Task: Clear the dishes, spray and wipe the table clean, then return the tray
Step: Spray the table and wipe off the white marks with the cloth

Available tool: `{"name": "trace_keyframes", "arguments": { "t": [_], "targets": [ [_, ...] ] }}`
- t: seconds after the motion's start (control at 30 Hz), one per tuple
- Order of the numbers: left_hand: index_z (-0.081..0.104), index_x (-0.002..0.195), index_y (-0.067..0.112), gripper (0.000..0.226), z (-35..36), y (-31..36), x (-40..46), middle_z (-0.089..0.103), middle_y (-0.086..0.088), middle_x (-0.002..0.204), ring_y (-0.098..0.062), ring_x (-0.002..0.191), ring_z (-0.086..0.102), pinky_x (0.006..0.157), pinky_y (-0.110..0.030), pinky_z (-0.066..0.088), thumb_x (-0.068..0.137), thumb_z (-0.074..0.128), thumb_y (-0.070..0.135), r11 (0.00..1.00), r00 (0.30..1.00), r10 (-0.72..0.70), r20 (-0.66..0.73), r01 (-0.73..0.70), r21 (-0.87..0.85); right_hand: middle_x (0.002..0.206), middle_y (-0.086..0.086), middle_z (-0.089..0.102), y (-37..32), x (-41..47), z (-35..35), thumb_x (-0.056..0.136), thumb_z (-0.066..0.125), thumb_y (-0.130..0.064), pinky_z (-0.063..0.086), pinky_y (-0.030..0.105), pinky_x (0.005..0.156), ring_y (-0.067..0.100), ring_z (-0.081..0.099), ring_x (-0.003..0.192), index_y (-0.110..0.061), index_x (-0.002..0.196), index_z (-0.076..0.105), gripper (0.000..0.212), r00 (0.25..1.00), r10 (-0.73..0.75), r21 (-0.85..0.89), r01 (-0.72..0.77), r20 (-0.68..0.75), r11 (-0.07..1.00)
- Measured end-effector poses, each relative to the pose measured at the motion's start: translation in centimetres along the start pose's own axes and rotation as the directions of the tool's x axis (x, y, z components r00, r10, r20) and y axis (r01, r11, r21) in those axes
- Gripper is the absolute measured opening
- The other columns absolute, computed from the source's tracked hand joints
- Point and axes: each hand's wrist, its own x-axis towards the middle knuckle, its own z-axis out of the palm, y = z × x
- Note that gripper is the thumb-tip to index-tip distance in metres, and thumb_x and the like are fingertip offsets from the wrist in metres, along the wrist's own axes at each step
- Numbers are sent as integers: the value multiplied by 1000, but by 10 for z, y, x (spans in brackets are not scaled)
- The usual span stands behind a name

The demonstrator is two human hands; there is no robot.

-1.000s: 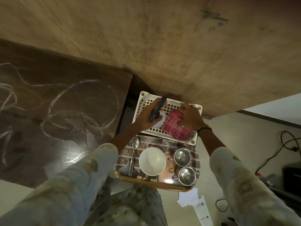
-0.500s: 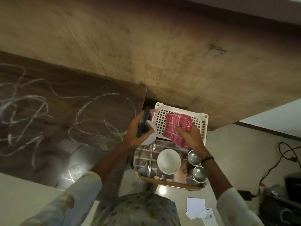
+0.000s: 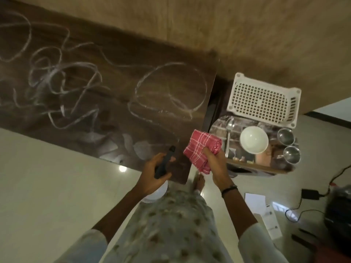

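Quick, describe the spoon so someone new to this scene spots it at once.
Right of the dark table sits a tray in front of a white basket. The spoon lies along the tray's left side, bowl end toward the basket. It is the only long thin piece; the white bowl and two steel cups are round.

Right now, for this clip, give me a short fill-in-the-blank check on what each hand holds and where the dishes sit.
1. The right hand grips a folded red checked ____.
2. The left hand holds a spray ____ with a dark trigger head.
3. The white bowl, spoon and two steel cups sit on the ____.
4. The white perforated basket is ____.

Missing words: cloth; bottle; tray; empty
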Motion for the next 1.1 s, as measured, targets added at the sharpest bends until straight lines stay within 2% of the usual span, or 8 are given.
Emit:
{"name": "trace_keyframes", "arguments": {
  "t": [0.1, 0.3, 0.4, 0.67, 0.83, 0.9, 1.03, 1.1],
  "targets": [
    [63, 103, 5, 32, 7, -37, -20, 67, 19, 87, 3, 70, 62, 69, -10, 44, 73, 64, 15, 998, 997, -67, 34, 66, 21, 117, 2, 61, 24, -8, 7, 93, 58, -16, 52, 33, 86, 22, 60, 108, -15, 127, 51, 35, 998, -9, -63, 4, -69, 998],
    [62, 92, 17, 23, 42, -79, -34, 63, 6, 81, -6, 75, 62, 70, -18, 45, 69, 63, 12, 985, 987, -159, 20, 157, 71, 125, 6, 59, 62, -26, -5, 92, 60, -17, 50, 38, 95, 21, 59, 111, -11, 132, 49, 42, 977, -95, -260, 43, -189, 965],
    [62, 86, 16, 16, 58, -99, -35, 63, -4, 77, -26, 78, 59, 78, -40, 50, 71, 64, 14, 957, 966, -251, -60, 257, 138, 121, 2, 58, 78, -34, -16, 92, 60, -18, 50, 27, 86, 16, 58, 104, -10, 133, 48, 44, 973, -156, -356, 87, -169, 930],
    [63, 92, 2, 32, 79, -128, -40, 64, -18, 80, -32, 76, 55, 75, -41, 49, 69, 59, 25, 923, 930, -337, -148, 357, 146, 109, 4, 61, 106, -43, -36, 90, 62, -22, 48, 9, 57, 15, 62, 85, -7, 127, 51, 41, 974, -177, -468, 92, -141, 879],
    [59, 75, 12, 8, 80, -131, -47, 55, -2, 58, -19, 54, 45, 63, -32, 44, 77, 66, 15, 907, 899, -369, -237, 404, 117, 101, 9, 65, 108, -43, -36, 88, 63, -24, 57, 34, 76, 22, 65, 85, -4, 121, 55, 39, 963, -262, -561, 185, -59, 807],
    [52, 64, 19, 22, 78, -132, -48, 51, 1, 52, -18, 50, 44, 61, -28, 42, 80, 67, 16, 903, 887, -376, -269, 416, 110, 94, 11, 66, 106, -42, -32, 88, 64, -28, 59, 37, 74, 20, 63, 77, -3, 117, 57, 38, 946, -323, -612, 248, -13, 751],
    [45, 59, 25, 33, 69, -129, -47, 45, 5, 50, -12, 47, 39, 59, -25, 37, 82, 67, 17, 911, 897, -369, -244, 401, 97, 97, 11, 70, 94, -32, -15, 88, 66, -27, 48, 13, 67, 13, 61, 76, -5, 127, 56, 46, 821, -552, -768, 444, 144, 461],
    [46, 60, 24, 31, 63, -128, -46, 45, 4, 50, -13, 48, 39, 58, -26, 37, 83, 67, 18, 916, 905, -360, -228, 389, 97, 103, 12, 71, 90, -23, -4, 87, 68, -27, 48, 18, 72, 21, 68, 81, -8, 133, 52, 52, 765, -610, -802, 491, 208, 342]
  ]
}}
